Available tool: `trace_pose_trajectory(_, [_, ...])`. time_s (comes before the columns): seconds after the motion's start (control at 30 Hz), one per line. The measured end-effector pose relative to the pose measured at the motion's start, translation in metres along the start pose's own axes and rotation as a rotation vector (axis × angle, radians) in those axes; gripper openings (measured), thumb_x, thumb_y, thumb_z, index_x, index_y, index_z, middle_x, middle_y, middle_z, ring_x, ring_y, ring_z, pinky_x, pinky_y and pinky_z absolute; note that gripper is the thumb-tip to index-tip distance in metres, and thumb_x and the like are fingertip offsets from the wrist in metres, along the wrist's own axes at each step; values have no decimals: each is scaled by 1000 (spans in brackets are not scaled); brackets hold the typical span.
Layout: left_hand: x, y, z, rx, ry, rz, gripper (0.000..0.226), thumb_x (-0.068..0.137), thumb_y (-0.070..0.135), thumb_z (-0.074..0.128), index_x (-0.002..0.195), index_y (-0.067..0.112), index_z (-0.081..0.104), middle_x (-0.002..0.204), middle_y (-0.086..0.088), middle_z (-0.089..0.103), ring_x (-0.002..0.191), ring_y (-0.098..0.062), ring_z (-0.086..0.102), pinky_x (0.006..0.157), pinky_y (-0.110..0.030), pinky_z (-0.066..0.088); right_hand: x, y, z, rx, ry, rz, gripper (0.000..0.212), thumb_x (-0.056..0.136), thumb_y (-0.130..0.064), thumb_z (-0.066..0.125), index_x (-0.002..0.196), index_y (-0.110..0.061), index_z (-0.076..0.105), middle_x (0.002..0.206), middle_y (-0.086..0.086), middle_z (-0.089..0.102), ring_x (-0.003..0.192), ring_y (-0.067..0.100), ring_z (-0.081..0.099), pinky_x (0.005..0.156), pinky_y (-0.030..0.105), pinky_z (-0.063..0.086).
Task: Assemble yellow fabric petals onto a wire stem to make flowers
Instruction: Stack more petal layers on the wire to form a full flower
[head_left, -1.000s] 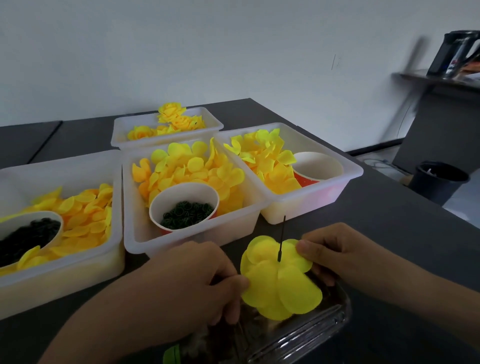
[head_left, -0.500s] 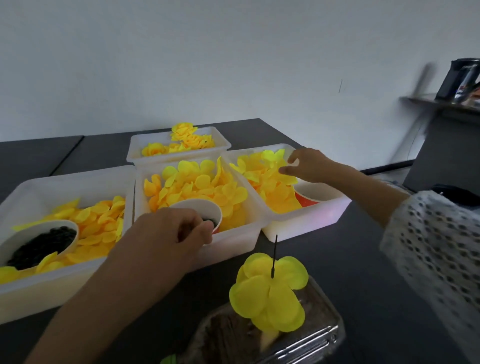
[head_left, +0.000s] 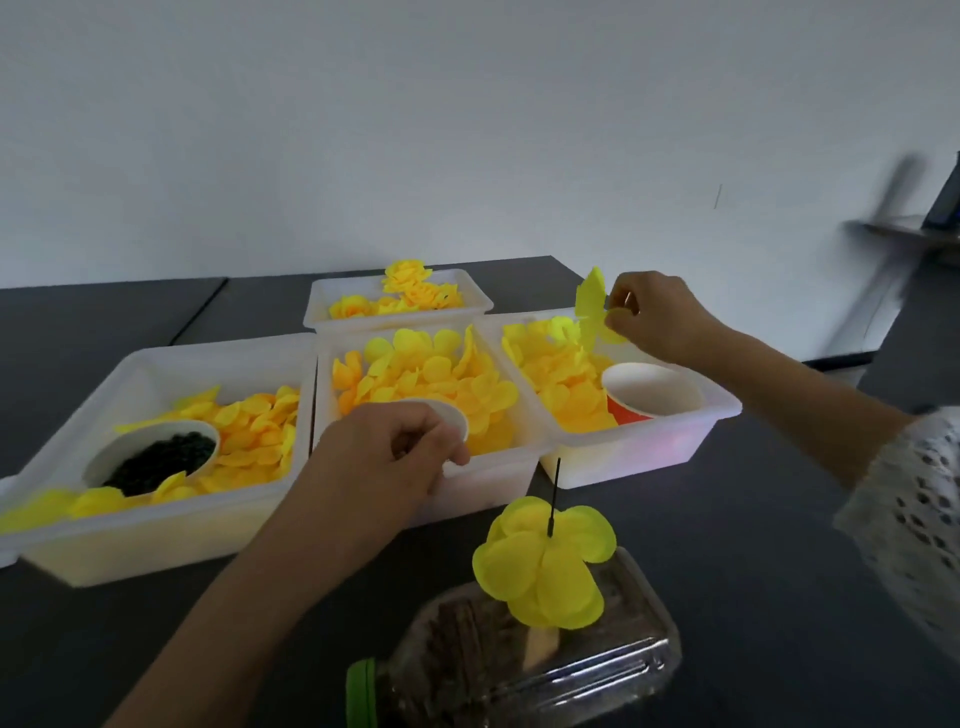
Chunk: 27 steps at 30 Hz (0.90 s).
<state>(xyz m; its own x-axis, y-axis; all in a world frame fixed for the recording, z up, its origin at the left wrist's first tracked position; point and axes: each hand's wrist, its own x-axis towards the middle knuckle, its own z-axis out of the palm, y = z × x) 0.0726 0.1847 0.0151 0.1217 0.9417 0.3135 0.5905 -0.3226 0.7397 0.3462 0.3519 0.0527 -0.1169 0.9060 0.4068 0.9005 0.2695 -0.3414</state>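
A thin black wire stem (head_left: 555, 488) stands upright out of a clear plastic bottle (head_left: 597, 670) lying near me. A partly built yellow flower (head_left: 540, 566) of round fabric petals sits on the stem. My right hand (head_left: 660, 317) pinches a yellow petal piece (head_left: 591, 306) in the air above the right bin (head_left: 719, 413) of loose petals. My left hand (head_left: 389, 457) hovers with curled fingers, thumb against fingertips, over a white paper cup (head_left: 457, 418) in the middle bin (head_left: 524, 457). Anything between those fingers is hidden.
A left bin (head_left: 156, 358) holds petals and a cup of dark green beads (head_left: 156, 460). A back bin (head_left: 478, 300) holds finished yellow flowers (head_left: 410, 286). A red-sided paper cup (head_left: 649, 397) sits in the right bin. The dark table (head_left: 753, 545) extends right.
Both hands left the flower, which stands alone on the stem. My right hand reached into the right bin and lifted a petal piece. My left hand went to the cup in the middle bin.
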Motion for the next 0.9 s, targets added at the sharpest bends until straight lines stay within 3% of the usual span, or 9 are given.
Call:
trace_pose_trajectory(0.13, [1,23,6,-291,-82,-67,30,100,24,42,92,21,71,73,8,69,63,-4,59,51,-13,42,-53,-47,-24,-127,141,-257,3,86,-11,52,86,-14,51,73,6,57,69,32,50,58,36,42])
trace_pose_trajectory(0.23, [-2,48,16,-551,-250,-202,40,93,44,42,120,21,60,100,6,73,81,-4,70,61,-17,54,-104,-88,-31,-285,246,-420,7,84,-15,57,85,-15,50,65,5,56,58,35,49,48,31,34])
trace_pose_trajectory(0.37, [-15,69,26,-668,-217,-176,48,73,62,46,97,29,71,90,9,74,88,-10,71,71,-32,61,-164,-117,-37,-280,219,-533,13,77,-24,60,87,-15,60,65,1,60,47,34,55,41,27,34])
trace_pose_trajectory(0.43, [-20,74,29,-671,-134,-211,37,82,59,47,82,34,74,81,12,74,83,-9,72,71,-32,61,-176,-116,-39,-191,130,-557,19,83,-33,56,93,-17,61,77,-2,60,55,30,57,42,33,41])
trace_pose_trajectory(0.5, [-22,71,31,-700,-36,-304,27,92,48,52,93,29,71,82,12,73,81,-7,72,70,-29,61,-181,-108,-43,13,57,-600,23,90,-40,52,98,-19,59,87,-6,53,63,21,53,50,37,43])
trace_pose_trajectory(0.6, [-22,67,30,-724,66,-384,33,91,46,59,117,25,60,107,8,71,90,-12,72,88,-39,57,-179,-93,-52,226,92,-580,22,93,-36,51,107,-20,57,93,-9,47,69,4,48,60,22,39])
trace_pose_trajectory(0.67, [-22,68,24,-698,129,-357,20,89,46,62,102,31,62,99,12,74,83,-14,73,85,-35,55,-173,-87,-58,339,157,-487,17,96,-30,54,111,-22,56,95,-7,50,71,4,51,63,17,39])
trace_pose_trajectory(0.8, [-23,76,3,-603,-80,-225,32,78,45,71,91,16,76,100,-7,75,97,-30,70,95,-48,53,-160,-93,-75,719,-62,-267,33,82,-49,55,111,-33,58,87,-7,55,58,12,48,56,27,43])
trace_pose_trajectory(0.9, [-26,81,-7,-437,-218,-169,42,78,50,69,93,11,71,105,-19,70,101,-32,68,99,-48,50,-155,-98,-86,770,-283,-308,33,80,-49,53,88,-19,65,65,-2,54,54,16,41,54,29,37])
